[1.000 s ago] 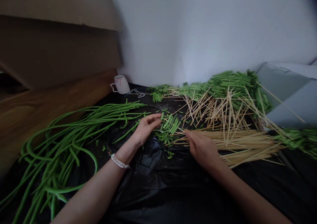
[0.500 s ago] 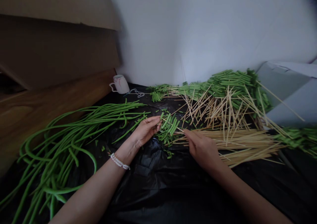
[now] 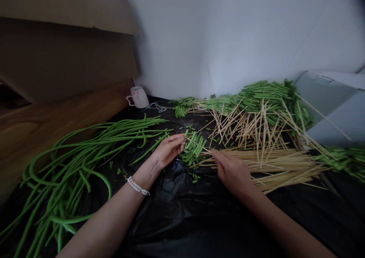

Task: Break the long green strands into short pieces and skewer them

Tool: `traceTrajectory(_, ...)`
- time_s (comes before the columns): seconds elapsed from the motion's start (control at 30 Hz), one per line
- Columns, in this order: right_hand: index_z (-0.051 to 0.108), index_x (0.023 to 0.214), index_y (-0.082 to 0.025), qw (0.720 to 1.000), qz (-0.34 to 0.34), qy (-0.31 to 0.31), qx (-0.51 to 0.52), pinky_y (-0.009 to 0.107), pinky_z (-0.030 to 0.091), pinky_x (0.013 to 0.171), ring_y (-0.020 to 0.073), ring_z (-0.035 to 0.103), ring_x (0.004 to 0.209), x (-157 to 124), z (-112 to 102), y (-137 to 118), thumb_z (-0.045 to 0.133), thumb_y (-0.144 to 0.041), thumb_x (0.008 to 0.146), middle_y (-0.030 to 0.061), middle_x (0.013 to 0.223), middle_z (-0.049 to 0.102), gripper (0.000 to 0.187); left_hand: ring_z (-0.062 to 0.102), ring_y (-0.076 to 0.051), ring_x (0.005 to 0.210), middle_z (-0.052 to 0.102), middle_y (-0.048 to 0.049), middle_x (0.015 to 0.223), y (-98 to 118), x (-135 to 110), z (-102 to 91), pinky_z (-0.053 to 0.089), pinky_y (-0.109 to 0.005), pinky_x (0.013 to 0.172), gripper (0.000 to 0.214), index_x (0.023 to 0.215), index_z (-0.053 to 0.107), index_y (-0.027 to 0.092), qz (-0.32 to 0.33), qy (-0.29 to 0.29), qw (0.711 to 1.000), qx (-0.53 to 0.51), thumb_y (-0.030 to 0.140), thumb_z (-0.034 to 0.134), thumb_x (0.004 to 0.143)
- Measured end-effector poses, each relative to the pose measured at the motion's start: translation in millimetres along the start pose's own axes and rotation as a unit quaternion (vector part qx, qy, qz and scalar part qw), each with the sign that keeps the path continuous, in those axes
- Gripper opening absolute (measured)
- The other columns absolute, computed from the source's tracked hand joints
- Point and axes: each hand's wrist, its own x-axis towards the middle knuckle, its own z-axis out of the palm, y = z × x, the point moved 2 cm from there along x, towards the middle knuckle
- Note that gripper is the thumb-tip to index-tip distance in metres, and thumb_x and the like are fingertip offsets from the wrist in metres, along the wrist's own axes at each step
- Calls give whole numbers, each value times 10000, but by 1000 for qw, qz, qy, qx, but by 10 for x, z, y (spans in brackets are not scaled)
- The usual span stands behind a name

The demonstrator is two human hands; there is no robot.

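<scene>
My left hand (image 3: 172, 148), a beaded bracelet (image 3: 137, 185) at its wrist, pinches a short piece of green bean (image 3: 186, 133) at the tip end of a bamboo skewer. Several cut bean pieces (image 3: 196, 146) sit side by side across that skewer, between my two hands. The bare end of the bamboo skewer (image 3: 207, 150) is in the closed fingers of my right hand (image 3: 229, 168). Beneath lie more loose cut pieces (image 3: 189, 159) on black plastic sheeting (image 3: 176, 220). My palms and some fingertips are hidden.
Long whole beans (image 3: 71, 174) spread at the left. Bare skewers (image 3: 279, 161) lie in a pile at the right. Behind them are stacked filled skewers (image 3: 265, 92). A white mug (image 3: 139, 97) stands by the wall, near a cardboard box (image 3: 65, 53). A pale box (image 3: 336, 102) is at the right.
Both hands stay almost in place; the right hand has shifted very slightly to the left along with the skewer.
</scene>
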Motion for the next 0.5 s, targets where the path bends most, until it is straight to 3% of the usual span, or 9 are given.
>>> traceTrajectory(0.27,657,1145,-163,1000,1,-5,4,303,530,752,193,688,814,-10,4,-12,400,-128,901,88,914,731,356,608,-73,653,692,-35,746,7,12,-33,499,-164,627,185,842,743,98,3,2,1000,7,54,781,667)
traceTrajectory(0.5,658,1137,-169,1000,0,-11,-5,283,517,732,190,685,814,-11,-3,-22,409,-105,880,87,946,729,364,596,-68,651,708,-33,739,-13,19,-54,481,-185,669,235,822,756,108,23,-21,998,59,142,844,607)
